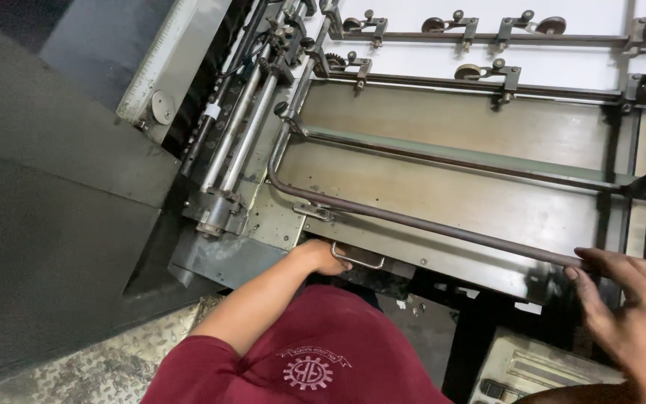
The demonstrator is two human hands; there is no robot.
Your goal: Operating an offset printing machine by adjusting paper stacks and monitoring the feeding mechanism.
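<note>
The feed board (443, 187) of the printing machine, a broad worn metal plate, slopes away just beyond both sets of fingers and fills the middle of the view. Its long axis runs left to right across the person's front, with the far edge pointing toward the white sheet (532, 63) under the roller wheels. It looks heavy, rigid and fixed in place, with a smooth, probably slick face, so it is likely best taken at the fittings on its near edge rather than on the flat.

The long guard bar (443, 224), a thin stiff steel rod, crosses the board from a bend on the left down to the right fingertips. The right hand (633, 314) rests over its lower end, fingers spread and loose, not closed round it.

The small metal pull handle (358, 258) sits on the near edge, touching the left hand (321, 258). The fingers curl toward it; whether they grip it cannot be told, as they are partly hidden.
</note>
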